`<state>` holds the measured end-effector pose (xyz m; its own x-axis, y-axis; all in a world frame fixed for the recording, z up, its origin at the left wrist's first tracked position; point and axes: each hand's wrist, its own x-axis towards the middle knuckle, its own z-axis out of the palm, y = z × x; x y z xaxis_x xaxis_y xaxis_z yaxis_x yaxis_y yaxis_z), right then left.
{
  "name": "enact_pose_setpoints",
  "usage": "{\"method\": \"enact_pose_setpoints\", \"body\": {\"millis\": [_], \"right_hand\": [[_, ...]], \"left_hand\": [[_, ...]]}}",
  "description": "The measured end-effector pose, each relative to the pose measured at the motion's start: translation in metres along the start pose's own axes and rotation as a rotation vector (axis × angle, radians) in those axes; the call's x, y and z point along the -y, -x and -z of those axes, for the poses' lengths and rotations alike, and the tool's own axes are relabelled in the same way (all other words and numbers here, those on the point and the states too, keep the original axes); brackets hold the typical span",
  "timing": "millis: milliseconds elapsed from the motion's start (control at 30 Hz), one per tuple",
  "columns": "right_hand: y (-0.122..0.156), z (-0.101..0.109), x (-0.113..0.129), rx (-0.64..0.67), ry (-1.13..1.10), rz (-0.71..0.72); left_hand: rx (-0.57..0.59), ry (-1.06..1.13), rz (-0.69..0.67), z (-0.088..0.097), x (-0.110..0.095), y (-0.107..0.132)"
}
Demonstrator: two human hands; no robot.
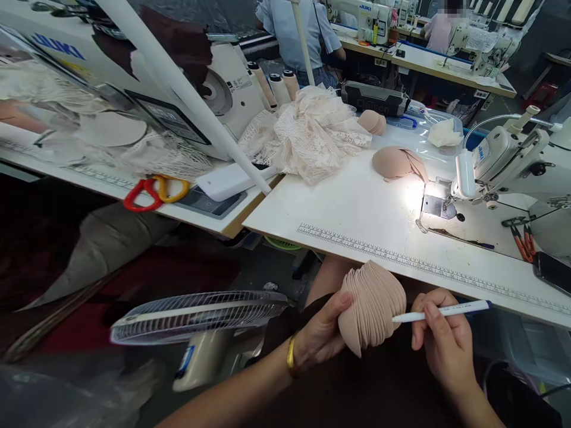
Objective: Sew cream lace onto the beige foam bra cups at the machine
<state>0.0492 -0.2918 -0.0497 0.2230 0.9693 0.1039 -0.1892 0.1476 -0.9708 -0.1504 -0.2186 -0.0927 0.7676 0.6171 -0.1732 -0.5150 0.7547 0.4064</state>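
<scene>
The left hand [325, 330] grips a stack of beige pieces [373, 306], seemingly fanned so their edges lie exposed to the white pen [461, 308] pinched in the right hand [446, 336], the worktop [321, 202] beyond both.

The single view looks from the person's head, facing forward and steeply down, with the left grip [323, 333] and right grip [446, 336] close below it, low in the picture and right of centre. Beyond the grips, the tabletop [330, 202] shows from above, its near edge slanting down rightward. Leftward of them, the view takes in a fan [200, 315]; the farthest background seems too small to read reliably.
</scene>
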Motion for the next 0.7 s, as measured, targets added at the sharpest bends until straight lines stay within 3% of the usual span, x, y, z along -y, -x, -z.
{"method": "enact_pose_setpoints", "body": {"millis": [133, 333, 467, 700], "right_hand": [[-0.002, -0.0016, 0.0032, -0.019, -0.043, 0.045], [-0.0002, -0.006, 0.003, -0.011, 0.081, 0.086], [0.0005, -0.008, 0.0015, 0.036, 0.05, 0.074], [-0.0012, -0.0049, 0.0017, -0.006, 0.043, 0.077]], "left_hand": [[-0.014, -0.069, 0.0, -0.0051, -0.0019, -0.0005], [-0.026, -0.083, -0.009, -0.0082, -0.0015, -0.0012], [-0.022, -0.096, -0.013, -0.0074, -0.0009, -0.002], [-0.016, -0.098, -0.028, -0.0077, -0.0013, -0.0021]]}}
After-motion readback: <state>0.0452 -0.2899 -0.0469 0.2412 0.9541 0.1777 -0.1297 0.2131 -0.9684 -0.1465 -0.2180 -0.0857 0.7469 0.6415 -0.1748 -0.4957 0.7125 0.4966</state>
